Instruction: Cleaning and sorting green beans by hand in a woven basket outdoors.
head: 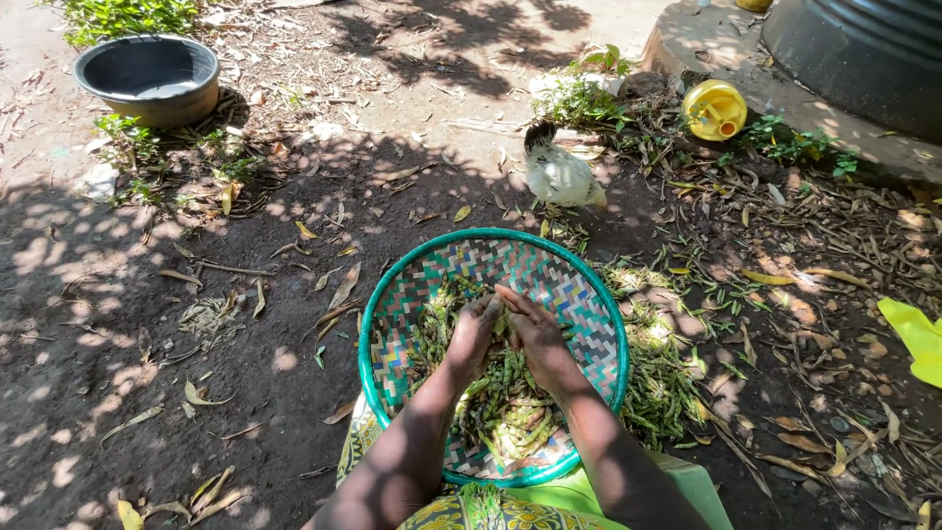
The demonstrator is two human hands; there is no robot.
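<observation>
At the bottom centre of the frame a round woven tray (432,285) with a green rim is rested on the lap. Two hands are seen in it: the left hand (474,334) and the right hand (538,339) are pressed together over a heap of green pods (505,412), fingers closed on a few pods between them. One pile of empty pods (659,383) lies on the ground, touching the tray's right edge. Bare earth is left open to the left of the tray, strewn only with dry leaves. Further up, one white chicken (559,175) stands just beyond the tray's far rim. One yellow jug (714,108) lies upper right, one grey basin (147,79) upper left.
</observation>
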